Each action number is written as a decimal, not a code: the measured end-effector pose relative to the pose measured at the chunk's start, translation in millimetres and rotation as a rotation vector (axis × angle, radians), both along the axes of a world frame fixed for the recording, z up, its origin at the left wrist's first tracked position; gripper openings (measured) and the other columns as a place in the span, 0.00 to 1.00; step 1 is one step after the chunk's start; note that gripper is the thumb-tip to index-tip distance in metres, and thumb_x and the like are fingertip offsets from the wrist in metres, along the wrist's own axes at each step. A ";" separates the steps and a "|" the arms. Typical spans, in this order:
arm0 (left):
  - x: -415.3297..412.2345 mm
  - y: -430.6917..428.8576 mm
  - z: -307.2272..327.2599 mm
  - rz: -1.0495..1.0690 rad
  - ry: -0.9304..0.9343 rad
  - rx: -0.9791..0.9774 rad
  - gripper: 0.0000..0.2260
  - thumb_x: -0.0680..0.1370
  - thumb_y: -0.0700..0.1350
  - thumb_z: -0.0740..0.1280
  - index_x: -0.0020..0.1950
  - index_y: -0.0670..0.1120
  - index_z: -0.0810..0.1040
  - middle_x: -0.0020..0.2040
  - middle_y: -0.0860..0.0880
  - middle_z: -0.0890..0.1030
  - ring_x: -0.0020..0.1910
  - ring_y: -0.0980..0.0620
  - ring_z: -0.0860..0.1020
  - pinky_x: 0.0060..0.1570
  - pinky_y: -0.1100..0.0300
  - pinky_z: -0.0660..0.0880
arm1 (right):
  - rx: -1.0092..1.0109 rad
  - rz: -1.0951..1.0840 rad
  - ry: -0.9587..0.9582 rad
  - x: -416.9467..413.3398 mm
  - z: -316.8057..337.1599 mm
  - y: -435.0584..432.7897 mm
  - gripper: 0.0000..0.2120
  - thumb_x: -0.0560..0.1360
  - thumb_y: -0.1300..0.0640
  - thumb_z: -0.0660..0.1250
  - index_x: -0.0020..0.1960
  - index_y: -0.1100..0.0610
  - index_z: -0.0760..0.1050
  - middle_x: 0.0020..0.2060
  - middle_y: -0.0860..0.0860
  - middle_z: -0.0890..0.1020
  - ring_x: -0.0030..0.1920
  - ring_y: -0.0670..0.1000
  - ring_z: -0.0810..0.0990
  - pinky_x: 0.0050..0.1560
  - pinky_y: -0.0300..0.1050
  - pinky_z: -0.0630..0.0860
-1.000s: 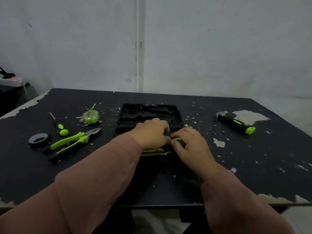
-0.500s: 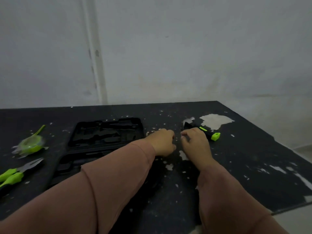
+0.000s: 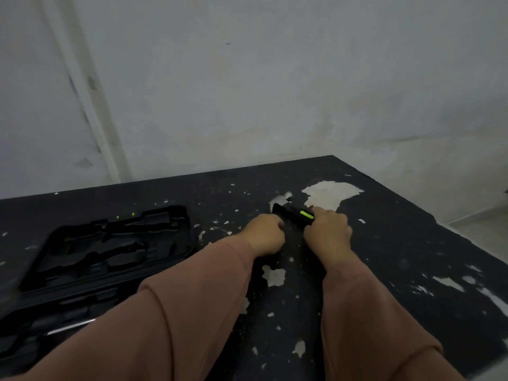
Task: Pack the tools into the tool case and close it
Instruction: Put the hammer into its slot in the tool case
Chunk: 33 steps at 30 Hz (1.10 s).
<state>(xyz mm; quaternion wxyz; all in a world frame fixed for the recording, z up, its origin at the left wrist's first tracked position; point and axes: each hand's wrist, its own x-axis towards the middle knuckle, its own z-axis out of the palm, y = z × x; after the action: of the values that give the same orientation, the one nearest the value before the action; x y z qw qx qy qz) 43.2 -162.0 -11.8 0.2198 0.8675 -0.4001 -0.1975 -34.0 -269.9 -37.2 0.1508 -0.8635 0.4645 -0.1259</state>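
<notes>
A hammer with a black handle, a green stripe and a silver head lies on the black table, towards its far right. My right hand is closed over the handle's near end. My left hand is curled into a fist just left of the hammer's neck, and I cannot tell whether it touches it. The black tool case lies open on the left with its moulded recesses showing. A thin metal shaft shows in the case's near half.
The tabletop is scuffed, with pale patches of peeled paint beyond the hammer. A white wall stands close behind the table. The table's right edge drops to a light floor. Both my sleeves cover the near part of the table.
My view has swung right, so the pliers and the other green tools have left the frame. Both hands moved from the case to the hammer, and my right hand has closed on its handle.
</notes>
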 end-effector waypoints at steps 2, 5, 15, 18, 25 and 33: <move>1.1 -1.9 0.6 0.043 0.039 -0.039 0.16 0.78 0.39 0.59 0.65 0.43 0.74 0.67 0.44 0.74 0.64 0.46 0.73 0.62 0.58 0.69 | -0.006 0.017 0.035 2.6 1.1 1.6 0.19 0.73 0.55 0.60 0.64 0.51 0.68 0.60 0.54 0.75 0.61 0.57 0.68 0.60 0.53 0.66; 3.1 -3.0 2.2 0.098 0.075 -0.072 0.15 0.78 0.36 0.58 0.61 0.40 0.78 0.63 0.41 0.77 0.62 0.43 0.75 0.61 0.56 0.71 | -0.031 0.077 0.046 7.1 -0.1 11.5 0.16 0.73 0.53 0.61 0.61 0.52 0.70 0.58 0.54 0.75 0.60 0.57 0.70 0.58 0.54 0.65; 7.2 -3.8 0.1 0.315 0.407 -0.259 0.10 0.77 0.42 0.61 0.51 0.39 0.79 0.45 0.42 0.80 0.41 0.46 0.77 0.44 0.54 0.73 | 0.158 0.171 -0.230 8.9 7.9 36.5 0.14 0.72 0.57 0.63 0.58 0.58 0.72 0.55 0.58 0.72 0.49 0.57 0.72 0.45 0.45 0.67; 6.5 -3.4 -1.0 0.401 0.608 -0.353 0.07 0.77 0.45 0.64 0.42 0.43 0.77 0.43 0.43 0.81 0.42 0.45 0.79 0.47 0.53 0.76 | 0.192 0.172 -0.315 9.8 9.9 44.0 0.15 0.73 0.59 0.60 0.59 0.58 0.72 0.54 0.58 0.72 0.51 0.57 0.73 0.47 0.46 0.68; 10.3 13.9 11.9 0.476 0.755 -0.616 0.05 0.73 0.41 0.69 0.43 0.39 0.81 0.43 0.39 0.83 0.43 0.42 0.81 0.51 0.47 0.78 | 0.213 0.299 -0.565 10.7 15.2 73.4 0.15 0.75 0.57 0.62 0.61 0.53 0.72 0.49 0.49 0.69 0.43 0.45 0.70 0.38 0.35 0.64; 29.2 74.0 29.7 0.422 0.795 -0.643 0.07 0.77 0.38 0.63 0.51 0.37 0.77 0.43 0.39 0.79 0.42 0.43 0.79 0.45 0.51 0.76 | 0.163 0.538 -0.716 9.0 21.1 103.6 0.14 0.76 0.55 0.64 0.61 0.54 0.75 0.50 0.49 0.75 0.49 0.43 0.74 0.47 0.30 0.69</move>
<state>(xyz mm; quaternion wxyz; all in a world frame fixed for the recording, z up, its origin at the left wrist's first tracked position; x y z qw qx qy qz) 72.4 -88.0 17.9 0.6427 0.6766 -0.1439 -0.3294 -25.0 -166.3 -16.1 0.3967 -0.8409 0.1507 -0.3359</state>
